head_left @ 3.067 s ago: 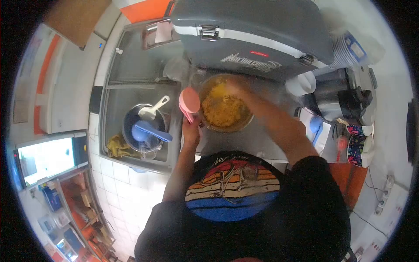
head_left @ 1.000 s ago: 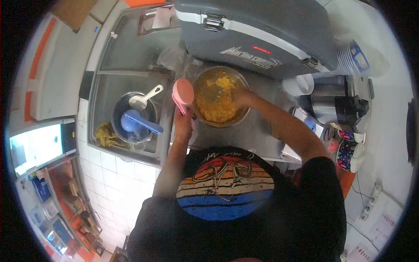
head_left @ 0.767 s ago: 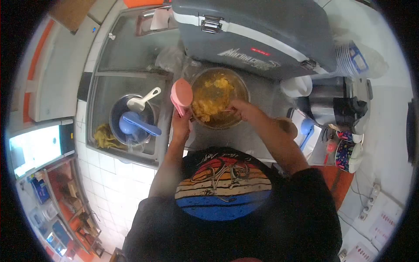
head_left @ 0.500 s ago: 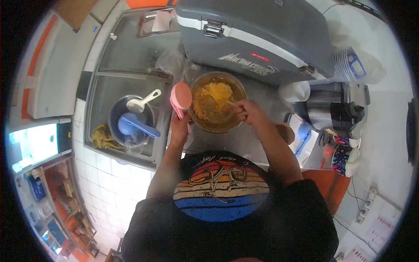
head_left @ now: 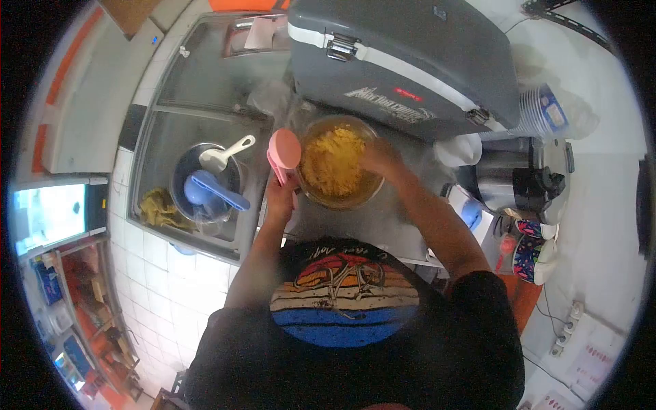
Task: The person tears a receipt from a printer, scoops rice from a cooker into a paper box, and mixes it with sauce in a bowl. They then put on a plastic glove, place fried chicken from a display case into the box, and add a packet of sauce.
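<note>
Tiled kitchen corner; steel worktop (head_left: 355,222) w/ sink (head_left: 164,147) at left. In the sink: dark pot (head_left: 205,181) holding a white scoop (head_left: 229,154) and a blue scoop (head_left: 208,191); yellow-green cloth (head_left: 156,208) beside it.

Centre-left: left hand (head_left: 280,191) closed around handle of pink cup (head_left: 283,152), held upright just beside bowl rim, approx. same spot as 0.5 s ago.

Centre: bowl (head_left: 338,164) on worktop, filled w/ yellow shredded food (head_left: 331,160), directly in front of grey cooler box (head_left: 403,61).

Right hand (head_left: 379,156) has shifted from the near-right rim to over the bowl's right side, blurred; grip cannot be told, utensil not visible now. Judgement: mixing continues; cup not yet filled.

Right: white cup (head_left: 461,149), stacked cups (head_left: 540,109), metal appliance (head_left: 526,184).
</note>
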